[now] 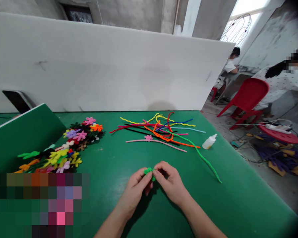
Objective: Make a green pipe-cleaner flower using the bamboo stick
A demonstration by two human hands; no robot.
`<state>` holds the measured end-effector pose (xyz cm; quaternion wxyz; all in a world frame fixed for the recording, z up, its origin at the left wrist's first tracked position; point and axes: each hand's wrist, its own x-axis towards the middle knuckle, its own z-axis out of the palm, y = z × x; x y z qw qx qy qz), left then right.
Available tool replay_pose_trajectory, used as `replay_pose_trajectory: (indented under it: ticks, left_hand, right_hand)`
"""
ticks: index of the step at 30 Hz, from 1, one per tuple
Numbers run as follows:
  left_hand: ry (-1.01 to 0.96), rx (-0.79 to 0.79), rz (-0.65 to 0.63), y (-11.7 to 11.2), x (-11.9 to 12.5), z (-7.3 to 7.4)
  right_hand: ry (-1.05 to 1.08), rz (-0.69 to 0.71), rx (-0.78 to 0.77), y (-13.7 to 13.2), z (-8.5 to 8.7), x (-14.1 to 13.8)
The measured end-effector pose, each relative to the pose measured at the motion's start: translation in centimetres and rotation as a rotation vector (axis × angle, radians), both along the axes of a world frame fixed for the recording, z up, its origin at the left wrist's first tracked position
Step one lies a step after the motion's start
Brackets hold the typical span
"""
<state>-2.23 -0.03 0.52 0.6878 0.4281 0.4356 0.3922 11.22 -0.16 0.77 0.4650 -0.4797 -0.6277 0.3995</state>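
Observation:
Between my fingertips, above the green tabletop, is a small bright green pipe cleaner point(148, 170) bent into loops, like a little flower. My left hand point(138, 185) pinches it from the left with thumb and fingers. From the right, my right hand point(169, 182) grips its other edge, fingers curled and thumb pressed in. Part of the green piece is hidden behind the fingers. Beyond my hands, a pink pipe cleaner flower point(148, 137) rests by a pale pink pipe cleaner point(173, 146). A long green pipe cleaner point(206, 160) curves down to the right.
Several coloured pipe cleaners point(161, 129) lie tangled at the table's back. A white glue bottle point(209, 142) stands right. Finished flowers point(62, 155) heap up left beside a green panel point(47, 115). A white partition point(114, 66) borders the back. Two people sit beyond, near a red chair point(250, 96).

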Motion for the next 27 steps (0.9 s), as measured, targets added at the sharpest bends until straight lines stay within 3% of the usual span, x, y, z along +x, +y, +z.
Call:
replay_pose_trajectory:
  ticks: [7, 9, 12, 16, 18, 20, 24, 27]
  left_hand:
    - [-0.163, -0.084, 0.031, -0.4, 0.3, 0.1]
    - [-0.177, -0.076, 0.032, -0.6, 0.4, 0.1]
    - [-0.11, -0.017, 0.049, -0.8, 0.5, 0.2]
    - [0.13, 0.204, 0.07, -0.6, 0.5, 1.0]
    - [0.193, 0.284, 0.058, -0.5, 0.4, 1.2]
    - [0.16, 0.244, 0.053, -0.4, 0.3, 1.0]
    - [-0.048, 0.047, 0.051, -0.6, 0.4, 0.1]
    - [-0.057, 0.052, 0.055, -0.7, 0.5, 0.1]
  right_hand:
    - [-0.187, -0.035, 0.371, -0.5, -0.2, 0.0]
    - [-0.127, -0.086, 0.324, -0.7, -0.1, -0.4]
    - [0.069, -0.127, 0.096, -0.8, -0.2, -1.1]
    - [0.382, -0.114, -0.234, -0.3, -0.9, -1.9]
    - [0.427, -0.106, -0.311, -0.1, -1.0, -1.9]
    - [0.334, -0.12, -0.231, -0.1, -0.8, -1.6]
    - [0.056, -0.176, 0.091, -0.5, 0.1, -1.0]
    - [0.219, -0.158, -0.029, -0.7, 0.0, -1.3]
